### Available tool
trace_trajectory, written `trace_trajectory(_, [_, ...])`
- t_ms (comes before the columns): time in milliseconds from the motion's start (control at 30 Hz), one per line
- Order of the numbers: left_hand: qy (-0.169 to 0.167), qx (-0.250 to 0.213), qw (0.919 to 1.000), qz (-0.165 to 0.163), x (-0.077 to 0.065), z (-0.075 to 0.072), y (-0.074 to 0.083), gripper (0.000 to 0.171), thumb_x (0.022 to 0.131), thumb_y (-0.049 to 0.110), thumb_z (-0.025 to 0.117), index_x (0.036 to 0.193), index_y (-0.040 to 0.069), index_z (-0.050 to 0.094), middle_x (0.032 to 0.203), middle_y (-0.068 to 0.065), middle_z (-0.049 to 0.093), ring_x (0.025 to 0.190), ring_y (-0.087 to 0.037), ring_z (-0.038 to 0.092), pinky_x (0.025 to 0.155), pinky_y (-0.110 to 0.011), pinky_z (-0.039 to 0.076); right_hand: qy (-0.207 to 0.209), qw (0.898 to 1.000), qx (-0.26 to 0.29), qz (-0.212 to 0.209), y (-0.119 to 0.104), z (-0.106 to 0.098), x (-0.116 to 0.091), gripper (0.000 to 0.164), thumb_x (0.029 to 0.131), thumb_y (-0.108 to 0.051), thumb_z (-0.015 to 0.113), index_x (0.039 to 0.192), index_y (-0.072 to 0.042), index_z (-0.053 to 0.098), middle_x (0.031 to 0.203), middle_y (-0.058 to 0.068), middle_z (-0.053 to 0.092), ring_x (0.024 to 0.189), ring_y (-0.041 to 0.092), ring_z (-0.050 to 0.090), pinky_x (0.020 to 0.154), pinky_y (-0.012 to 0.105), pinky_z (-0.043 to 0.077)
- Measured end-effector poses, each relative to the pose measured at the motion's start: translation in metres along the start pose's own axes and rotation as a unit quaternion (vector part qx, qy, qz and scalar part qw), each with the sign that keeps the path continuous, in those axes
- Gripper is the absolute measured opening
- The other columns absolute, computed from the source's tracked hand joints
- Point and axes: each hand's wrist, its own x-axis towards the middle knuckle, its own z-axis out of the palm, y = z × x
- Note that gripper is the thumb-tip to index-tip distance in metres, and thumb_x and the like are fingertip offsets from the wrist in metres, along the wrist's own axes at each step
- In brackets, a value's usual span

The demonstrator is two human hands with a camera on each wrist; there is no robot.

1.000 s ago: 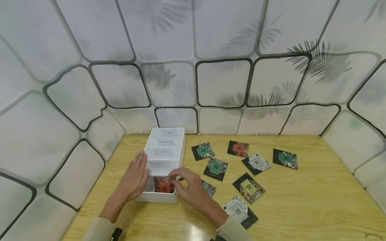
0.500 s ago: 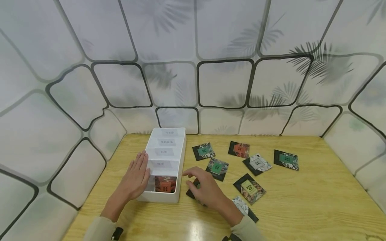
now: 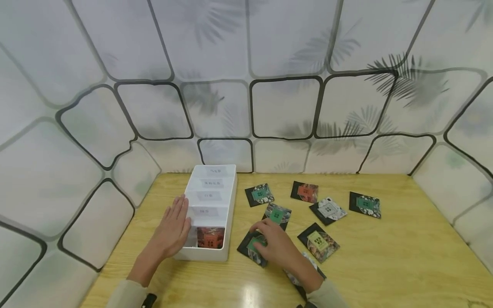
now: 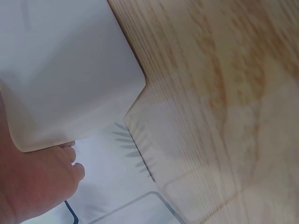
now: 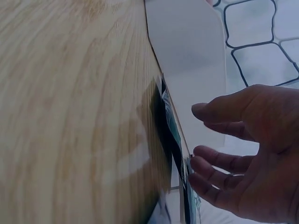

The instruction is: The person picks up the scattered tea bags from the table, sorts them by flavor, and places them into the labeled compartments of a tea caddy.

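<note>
A white box [image 3: 206, 255] with several labelled compartments stands on the table at the left of the head view. A red-labelled packet [image 3: 210, 237] lies in its front compartment. My left hand [image 3: 169, 229] rests with straight fingers along the box's left rim. My right hand [image 3: 281, 246] hovers with loosely bent fingers over a green-labelled dark packet [image 3: 246, 246] right of the box. In the right wrist view, a gap shows between the thumb and fingers of that hand [image 5: 252, 163], with nothing held. Another green-labelled packet [image 3: 278, 214] lies just beyond it.
Several packets lie spread over the wooden table [image 3: 404, 261]: a red one [image 3: 305, 191], a silver-white one [image 3: 328, 210], a yellow-labelled one [image 3: 318, 242] and green ones [image 3: 259, 195] farther back. A white one is partly under the right forearm. A patterned curtain [image 3: 285, 107] surrounds the table.
My right hand has left the front compartment, where the red packet now lies uncovered, and moved right over the green-labelled packet. The left hand stays at the box.
</note>
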Motion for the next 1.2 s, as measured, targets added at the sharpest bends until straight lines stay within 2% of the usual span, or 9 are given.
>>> trace_trajectory(67, [-0.001, 0.001, 1.0000, 0.000, 0.000, 0.000, 0.000, 0.058, 0.111, 0.019, 0.030, 0.156, -0.015, 0.018, 0.167, -0.029, 0.013, 0.154, -0.046, 0.010, 0.122, -0.062, 0.012, -0.006, 1.000, -0.002, 0.013, 0.000, -0.001, -0.001, 0.030, 0.093, -0.013, 0.077, 0.121, -0.013, 0.067, 0.117, 0.009, 0.060, 0.106, 0.029, 0.062, 0.083, 0.049, 0.054])
trace_trajectory(233, [-0.005, 0.001, 1.0000, -0.001, 0.000, -0.001, 0.000, 0.058, 0.111, 0.019, 0.030, 0.157, -0.015, 0.018, 0.167, -0.029, 0.013, 0.154, -0.046, 0.010, 0.122, -0.062, 0.012, -0.030, 0.997, -0.030, 0.061, -0.002, -0.001, -0.004, 0.039, 0.090, -0.031, 0.081, 0.123, -0.018, 0.066, 0.112, 0.006, 0.057, 0.099, 0.025, 0.057, 0.075, 0.046, 0.052])
trace_trajectory(333, [-0.007, 0.002, 1.0000, -0.003, 0.000, -0.001, 0.000, 0.058, 0.111, 0.020, 0.030, 0.157, -0.015, 0.017, 0.167, -0.028, 0.013, 0.154, -0.045, 0.009, 0.122, -0.061, 0.011, -0.033, 0.996, -0.053, 0.070, -0.003, 0.001, -0.006, 0.041, 0.086, -0.035, 0.084, 0.121, -0.021, 0.066, 0.109, 0.004, 0.054, 0.096, 0.023, 0.055, 0.072, 0.043, 0.050])
trace_trajectory(467, [-0.006, 0.003, 1.0000, -0.005, 0.000, -0.001, 0.000, 0.058, 0.111, 0.020, 0.029, 0.157, -0.014, 0.017, 0.167, -0.028, 0.013, 0.154, -0.045, 0.009, 0.122, -0.061, 0.011, -0.024, 0.996, -0.062, 0.066, -0.003, 0.004, -0.006, 0.038, 0.082, -0.030, 0.088, 0.112, -0.021, 0.066, 0.107, 0.003, 0.055, 0.094, 0.023, 0.055, 0.071, 0.044, 0.051])
trace_trajectory(700, [-0.011, 0.002, 0.9999, -0.007, 0.000, 0.000, -0.001, 0.058, 0.111, 0.019, 0.030, 0.157, -0.014, 0.017, 0.167, -0.028, 0.012, 0.154, -0.045, 0.008, 0.122, -0.061, 0.011, -0.035, 0.996, -0.004, 0.078, -0.002, 0.000, -0.004, 0.030, 0.085, -0.015, 0.085, 0.108, -0.020, 0.065, 0.104, 0.002, 0.057, 0.090, 0.021, 0.057, 0.071, 0.042, 0.049])
trace_trajectory(933, [-0.012, -0.003, 0.9999, -0.004, 0.002, 0.000, -0.001, 0.059, 0.112, 0.021, 0.028, 0.157, -0.014, 0.016, 0.167, -0.028, 0.012, 0.155, -0.045, 0.007, 0.122, -0.061, 0.010, 0.016, 0.998, 0.027, 0.059, 0.005, -0.011, -0.001, 0.027, 0.090, 0.000, 0.075, 0.108, -0.019, 0.071, 0.112, 0.001, 0.067, 0.102, 0.023, 0.064, 0.079, 0.043, 0.053])
trace_trajectory(1033, [-0.014, -0.005, 0.9999, -0.005, 0.002, 0.000, -0.001, 0.059, 0.112, 0.021, 0.027, 0.157, -0.014, 0.016, 0.168, -0.028, 0.011, 0.155, -0.045, 0.007, 0.122, -0.061, 0.010, 0.033, 0.996, 0.048, 0.064, 0.006, -0.015, 0.001, 0.025, 0.091, -0.002, 0.075, 0.109, -0.018, 0.072, 0.113, 0.001, 0.071, 0.075, 0.016, 0.063, 0.067, 0.034, 0.052])
trace_trajectory(1200, [-0.013, -0.007, 0.9999, -0.007, 0.002, 0.000, -0.001, 0.059, 0.111, 0.019, 0.029, 0.157, -0.014, 0.016, 0.168, -0.028, 0.010, 0.155, -0.046, 0.007, 0.122, -0.061, 0.010, 0.052, 0.991, 0.102, 0.062, 0.006, -0.021, 0.003, 0.020, 0.093, -0.003, 0.073, 0.109, -0.016, 0.075, 0.111, 0.002, 0.073, 0.055, 0.008, 0.047, 0.054, 0.027, 0.045])
